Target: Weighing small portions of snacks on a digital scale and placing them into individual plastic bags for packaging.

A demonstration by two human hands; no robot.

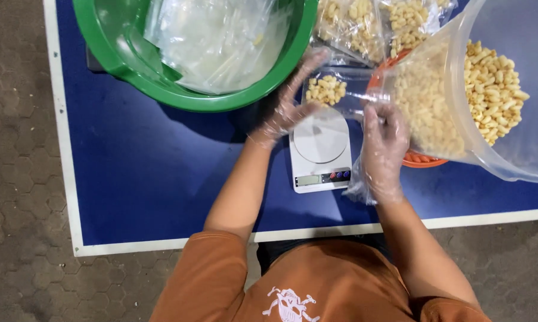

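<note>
Both my hands wear thin clear plastic gloves. My left hand (288, 107) and my right hand (383, 143) hold a small clear plastic bag (334, 90) between them, just above the far edge of a white kitchen scale (320, 150). A small pile of pale yellow snack pieces (325, 89) lies inside the bag. My left hand grips its left side, my right hand its right side.
A green basin (132, 59) with empty clear bags stands at the back left of the blue table (155, 173). A big clear bag of the same snack (489, 89) lies at the right over an orange bowl (421, 160). Filled small bags (352, 27) lie at the back.
</note>
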